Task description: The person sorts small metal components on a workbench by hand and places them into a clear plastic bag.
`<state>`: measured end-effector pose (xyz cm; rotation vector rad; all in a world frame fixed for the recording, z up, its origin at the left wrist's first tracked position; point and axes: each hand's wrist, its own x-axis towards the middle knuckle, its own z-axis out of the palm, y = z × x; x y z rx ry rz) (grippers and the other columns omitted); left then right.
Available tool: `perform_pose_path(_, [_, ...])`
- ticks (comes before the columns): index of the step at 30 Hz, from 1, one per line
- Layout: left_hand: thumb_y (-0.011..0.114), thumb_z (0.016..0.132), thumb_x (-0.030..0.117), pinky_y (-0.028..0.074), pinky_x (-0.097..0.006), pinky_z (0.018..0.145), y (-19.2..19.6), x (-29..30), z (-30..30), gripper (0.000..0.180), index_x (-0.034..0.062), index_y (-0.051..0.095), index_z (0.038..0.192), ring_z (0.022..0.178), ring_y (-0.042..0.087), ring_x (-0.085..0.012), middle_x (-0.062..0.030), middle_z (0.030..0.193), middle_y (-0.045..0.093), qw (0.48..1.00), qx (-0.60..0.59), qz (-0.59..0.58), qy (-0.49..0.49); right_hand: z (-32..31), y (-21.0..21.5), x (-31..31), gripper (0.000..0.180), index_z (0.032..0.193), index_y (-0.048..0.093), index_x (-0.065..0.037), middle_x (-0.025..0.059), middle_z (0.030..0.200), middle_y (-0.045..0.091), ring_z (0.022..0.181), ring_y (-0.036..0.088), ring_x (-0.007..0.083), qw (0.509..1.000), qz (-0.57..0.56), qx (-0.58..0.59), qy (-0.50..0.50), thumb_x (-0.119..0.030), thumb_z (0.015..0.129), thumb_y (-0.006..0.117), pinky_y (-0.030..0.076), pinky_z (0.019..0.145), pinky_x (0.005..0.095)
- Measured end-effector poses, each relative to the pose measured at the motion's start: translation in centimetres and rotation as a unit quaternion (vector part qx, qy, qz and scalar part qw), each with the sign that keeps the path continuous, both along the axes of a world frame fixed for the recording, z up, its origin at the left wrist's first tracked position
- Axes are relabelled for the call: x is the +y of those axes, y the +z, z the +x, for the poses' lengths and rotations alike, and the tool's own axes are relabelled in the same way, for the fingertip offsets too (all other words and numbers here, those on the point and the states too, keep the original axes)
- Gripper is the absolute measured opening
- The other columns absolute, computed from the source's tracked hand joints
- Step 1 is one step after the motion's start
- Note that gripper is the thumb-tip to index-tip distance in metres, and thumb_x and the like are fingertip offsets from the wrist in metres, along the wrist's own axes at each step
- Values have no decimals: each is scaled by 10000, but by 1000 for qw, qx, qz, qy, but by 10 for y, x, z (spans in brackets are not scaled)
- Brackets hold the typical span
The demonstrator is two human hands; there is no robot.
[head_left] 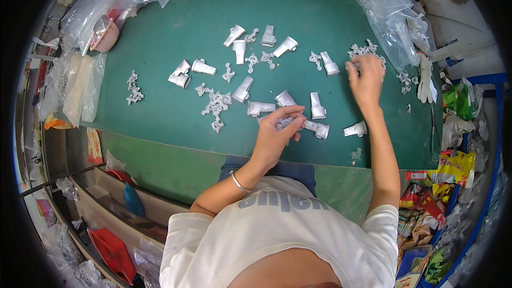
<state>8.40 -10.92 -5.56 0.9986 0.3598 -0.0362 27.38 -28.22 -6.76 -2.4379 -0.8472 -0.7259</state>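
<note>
Left hand gripping silver casting | right hand pinching scrap pile

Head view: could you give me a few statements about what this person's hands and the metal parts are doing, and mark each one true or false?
1. The left hand holds a small silver part near the table's front edge. True.
2. The right hand rests in the person's lap. False: it reaches out over the green table to a cluster of scraps.
3. The silver castings are stacked in one neat pile. False: they lie scattered singly across the table.
4. A clear plastic bag lies beyond the right hand. True.
5. The left wrist wears a bangle. True.
</note>
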Motion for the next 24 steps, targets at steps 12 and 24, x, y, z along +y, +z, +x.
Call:
perform_pose_path(12, [563,839,46,434,-237,579,-1,9,-1,269,-20,548,1099,789,547,-124,-76,902,580,1000,5,16,13,-36,-3,48,115,824,607,-30,74,733,585,749,552,219,990,31,127,46,-95,738,647,345,793,345])
perform_pose_path(24, [598,821,50,414,-192,536,34,9,2,198,-28,609,1002,605,508,-75,-52,791,592,991,-108,73,26,-121,78,28,210,852,643,-25,81,760,597,729,538,212,962,107,193,159,-18,651,703,372,683,319])
